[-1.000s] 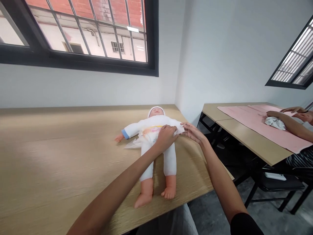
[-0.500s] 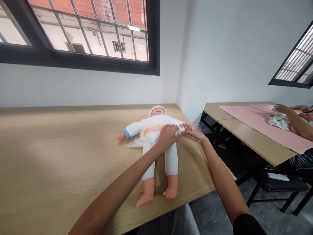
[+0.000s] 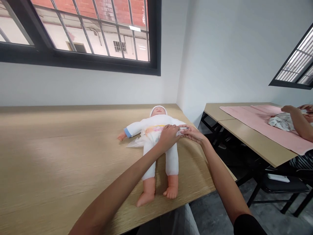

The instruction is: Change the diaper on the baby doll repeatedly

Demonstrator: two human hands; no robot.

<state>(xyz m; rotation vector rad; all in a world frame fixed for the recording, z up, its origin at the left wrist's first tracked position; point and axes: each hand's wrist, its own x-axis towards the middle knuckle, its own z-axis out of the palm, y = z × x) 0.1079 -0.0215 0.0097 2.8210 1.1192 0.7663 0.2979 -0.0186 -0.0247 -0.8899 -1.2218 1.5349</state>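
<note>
A baby doll [image 3: 172, 163] in a white suit with a blue cuff lies on its back, head toward the wall and feet toward me. A white diaper [image 3: 152, 133] with a coloured print covers its hips, and one loose wing spreads out on the left. My left hand [image 3: 168, 135] presses on the diaper's front near the right hip, fingers curled over its edge. At that same hip my right hand [image 3: 192, 133] pinches the diaper's white side tab. The fingers of both hands almost touch and partly cover the tab.
The doll is on a wooden table [image 3: 61, 163] whose right edge is close by my right forearm. Another table [image 3: 259, 140] with a pink cloth [image 3: 246, 117] stands to the right, where a co-worker's arms [image 3: 302, 122] handle white fabric. A black chair [image 3: 281, 184] is below.
My right hand has moved slightly left, closer to my left hand, with the diaper's tab between them. The doll stays in place. At the other table the co-worker's hand has shifted right.
</note>
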